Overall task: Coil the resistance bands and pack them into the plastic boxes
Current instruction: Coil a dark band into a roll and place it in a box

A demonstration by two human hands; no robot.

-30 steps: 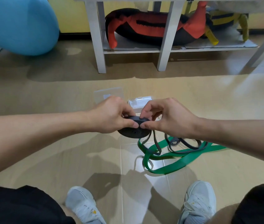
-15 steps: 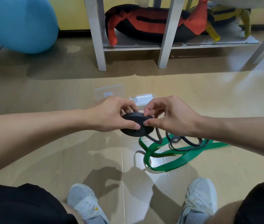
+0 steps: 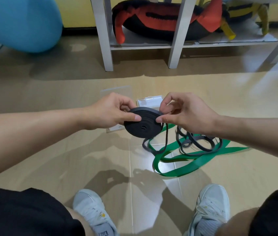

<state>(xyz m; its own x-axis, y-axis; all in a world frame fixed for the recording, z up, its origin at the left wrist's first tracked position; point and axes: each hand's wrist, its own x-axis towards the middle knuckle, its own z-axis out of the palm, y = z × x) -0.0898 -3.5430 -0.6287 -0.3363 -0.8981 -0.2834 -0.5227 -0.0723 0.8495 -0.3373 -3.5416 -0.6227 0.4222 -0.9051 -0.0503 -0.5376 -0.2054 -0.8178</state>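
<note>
— The black band (image 3: 143, 126) looks like matt rubber, wound flat and smooth. The green band (image 3: 182, 169)?

— Smooth rubber too, with a slight sheen. The boxes (image 3: 149, 102) are clear glossy plastic, and the floor (image 3: 49, 159) is polished beige tile catching reflections.

Both forearms extended forward, left hand (image 3: 112, 112) and right hand (image 3: 187, 111) pinching, thumbs facing inward
</note>
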